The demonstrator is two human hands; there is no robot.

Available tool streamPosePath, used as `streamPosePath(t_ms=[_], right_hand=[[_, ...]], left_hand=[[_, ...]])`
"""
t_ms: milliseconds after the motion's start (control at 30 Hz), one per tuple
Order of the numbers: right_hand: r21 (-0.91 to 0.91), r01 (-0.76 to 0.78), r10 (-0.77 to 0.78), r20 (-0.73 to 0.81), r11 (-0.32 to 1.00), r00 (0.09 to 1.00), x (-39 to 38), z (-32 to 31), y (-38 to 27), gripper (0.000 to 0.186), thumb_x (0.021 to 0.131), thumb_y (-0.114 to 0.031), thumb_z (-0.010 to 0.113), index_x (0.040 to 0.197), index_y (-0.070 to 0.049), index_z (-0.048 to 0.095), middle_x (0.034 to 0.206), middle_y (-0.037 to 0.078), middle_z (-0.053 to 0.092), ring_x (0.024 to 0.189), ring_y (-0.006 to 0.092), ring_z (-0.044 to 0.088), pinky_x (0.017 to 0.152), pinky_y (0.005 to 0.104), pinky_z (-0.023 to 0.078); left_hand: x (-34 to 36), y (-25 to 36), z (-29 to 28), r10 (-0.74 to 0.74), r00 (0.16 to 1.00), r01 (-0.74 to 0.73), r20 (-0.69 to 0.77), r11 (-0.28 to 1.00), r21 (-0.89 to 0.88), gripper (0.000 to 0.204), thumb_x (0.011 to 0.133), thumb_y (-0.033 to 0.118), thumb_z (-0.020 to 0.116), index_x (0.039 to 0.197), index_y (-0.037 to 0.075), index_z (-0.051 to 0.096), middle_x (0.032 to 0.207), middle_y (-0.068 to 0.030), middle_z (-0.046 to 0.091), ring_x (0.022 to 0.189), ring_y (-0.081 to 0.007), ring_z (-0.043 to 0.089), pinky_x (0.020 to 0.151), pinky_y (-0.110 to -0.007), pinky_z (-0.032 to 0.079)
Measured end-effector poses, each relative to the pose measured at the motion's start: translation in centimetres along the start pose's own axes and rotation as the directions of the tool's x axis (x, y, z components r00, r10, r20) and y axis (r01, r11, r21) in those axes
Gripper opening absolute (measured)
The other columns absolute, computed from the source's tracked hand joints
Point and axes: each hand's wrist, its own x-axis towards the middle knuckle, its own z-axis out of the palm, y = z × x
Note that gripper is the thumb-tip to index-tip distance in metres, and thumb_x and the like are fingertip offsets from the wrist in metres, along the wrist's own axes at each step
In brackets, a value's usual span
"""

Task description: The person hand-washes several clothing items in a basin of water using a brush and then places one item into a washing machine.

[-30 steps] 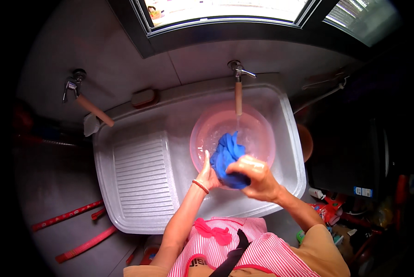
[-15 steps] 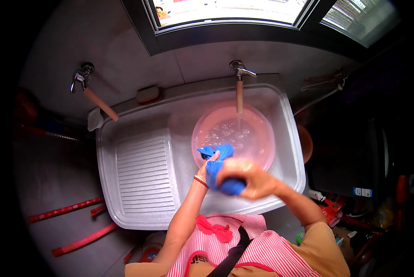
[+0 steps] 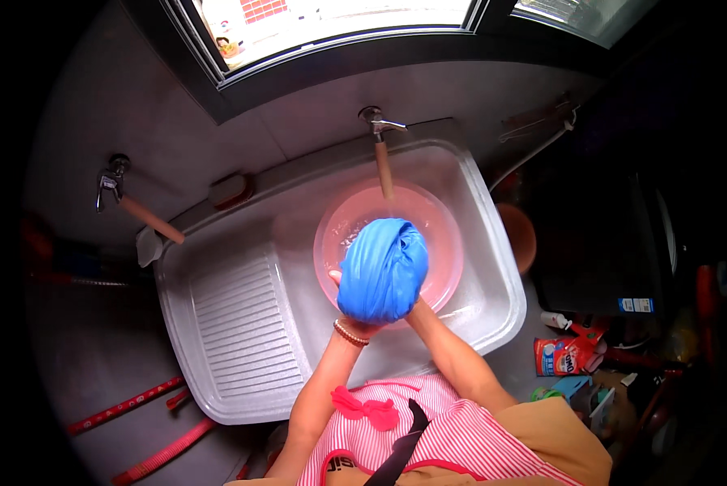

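Head view: left hand (image 3: pixel 361 328) holds blue cloth (image 3: pixel 382 271); red packet (image 3: pixel 564 356) bears lettering.

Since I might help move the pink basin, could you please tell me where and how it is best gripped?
The pink basin is probably best gripped by its rim, from the left and right together: it is round and open upward, the blue cloth hides part of the near edge, and the tap's tube hangs at the far one.

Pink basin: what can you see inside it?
Inside the pink basin, glinting water shows toward the left. The bunched blue cloth, held over it, covers the middle and much of the near side; whatever lies beneath there cannot be seen.
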Motion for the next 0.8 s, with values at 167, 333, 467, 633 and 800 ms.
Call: streamPosePath(t_ms=[167, 333, 467, 633, 800], right_hand=[[0.022, 0.129, -0.13, 0.109, 0.991, 0.985, 1.5, 2.3, -1.3, 0.049, 0.077, -0.044, 0.061, 0.108, -0.01, 0.045, 0.111, 0.011, 0.047, 0.102, 0.0275, 0.049, 0.086, 0.0423, 0.044], [0.062, 0.315, -0.32, 0.101, 0.947, 0.942, 1.3, 3.8, -2.9, 0.047, 0.078, -0.047, 0.06, 0.106, -0.013, 0.043, 0.112, 0.011, 0.045, 0.1, 0.0292, 0.049, 0.082, 0.0439, 0.046], [-0.067, 0.051, -0.02, 0.399, 0.996, 0.917, 2.5, 4.8, -6.2, 0.032, 0.078, -0.036, 0.062, 0.088, -0.012, 0.043, 0.097, 0.009, 0.047, 0.088, 0.0241, 0.05, 0.075, 0.0401, 0.048], [-0.225, -0.039, 0.078, 0.168, 0.974, 0.983, 2.8, 4.8, -7.9, 0.014, 0.074, -0.02, 0.061, 0.077, -0.008, 0.053, 0.084, 0.007, 0.056, 0.082, 0.0203, 0.054, 0.077, 0.0352, 0.046], [-0.541, -0.113, 0.143, 0.015, 0.834, 0.99, 3.4, 3.3, -8.6, 0.008, 0.072, -0.011, 0.062, 0.074, -0.007, 0.055, 0.075, 0.004, 0.056, 0.07, 0.0124, 0.054, 0.066, 0.0283, 0.045]], left_hand=[[0.1, -1.2, -0.1, 0.108, 0.966, -0.014, -0.234, 0.928, 0.373, 0.097, 0.068, 0.074, 0.046, 0.138, 0.014, 0.016, 0.137, -0.0114, 0.031, 0.123, -0.0289, 0.034, 0.101, -0.048, 0.03], [1.6, -3.0, 3.0, 0.162, 0.981, -0.108, -0.104, 0.91, 0.4, 0.1, 0.066, 0.065, 0.06, 0.138, 0.013, 0.016, 0.135, -0.0129, 0.033, 0.122, -0.0289, 0.036, 0.1, -0.047, 0.031], [-0.7, -1.0, 0.2, -0.237, 0.967, 0.25, -0.094, 0.955, 0.162, 0.097, 0.067, 0.049, 0.069, 0.135, 0.003, 0.019, 0.128, -0.0224, 0.038, 0.114, -0.0308, 0.046, 0.096, -0.043, 0.038], [0.0, 0.9, 2.1, -0.31, 0.83, 0.472, -0.463, 0.833, 0.289, 0.071, 0.072, 0.03, 0.067, 0.126, -0.001, 0.035, 0.11, -0.019, 0.055, 0.098, -0.0267, 0.057, 0.089, -0.037, 0.045], [0.9, 0.9, 1.8, -0.139, 0.706, 0.616, -0.694, 0.603, 0.506, 0.06, 0.073, 0.017, 0.067, 0.122, 0.001, 0.038, 0.107, -0.0123, 0.056, 0.092, -0.0209, 0.059, 0.082, -0.035, 0.049]])
